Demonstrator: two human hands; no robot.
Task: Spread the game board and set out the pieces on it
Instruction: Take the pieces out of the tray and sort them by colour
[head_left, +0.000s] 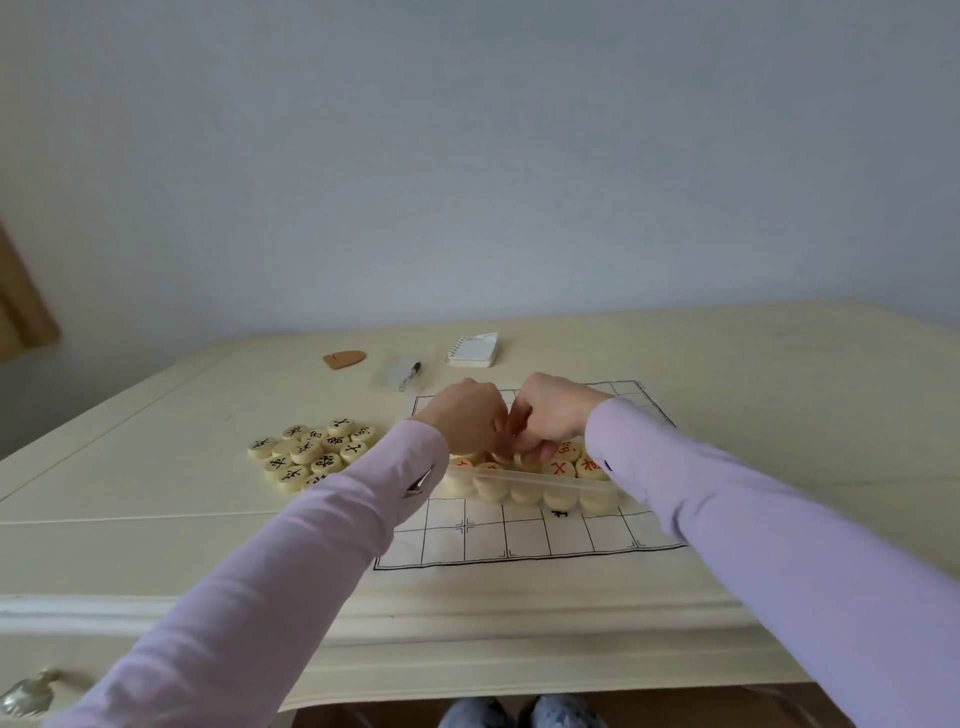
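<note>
From where I stand, the white game board printed with a black grid (519, 540) already lies spread flat on the cream-coloured desk (156, 545). A shallow clear plastic tray (524, 477) sits across its middle, full of round cream discs marked with red characters (560, 467). The other set, cream discs with black characters (311, 457), lies in a loose heap on the desk just beside the board's left edge.

The left hand (467, 421) and the right hand (556, 410) are close together over the tray, knuckles up and fingers curled down among the red discs. The backs of the hands hide the fingertips, so I cannot tell whether either has closed on a disc.

The discs look small, thick, hard and smooth. I would guess they are light enough for two fingers and not fragile, but they could roll away if dropped on edge. A pinch across the rim, thumb against forefinger, seems the sure hold. The board looks thin and limp, so it may slide or ruck when the tray is dragged off. Lifting the tray clear by its rim would be kinder to it.

Toward the back of the desk lie a small white spiral notepad (474, 351), a dark pen (413, 371) and a brown rounded object (344, 358).
</note>
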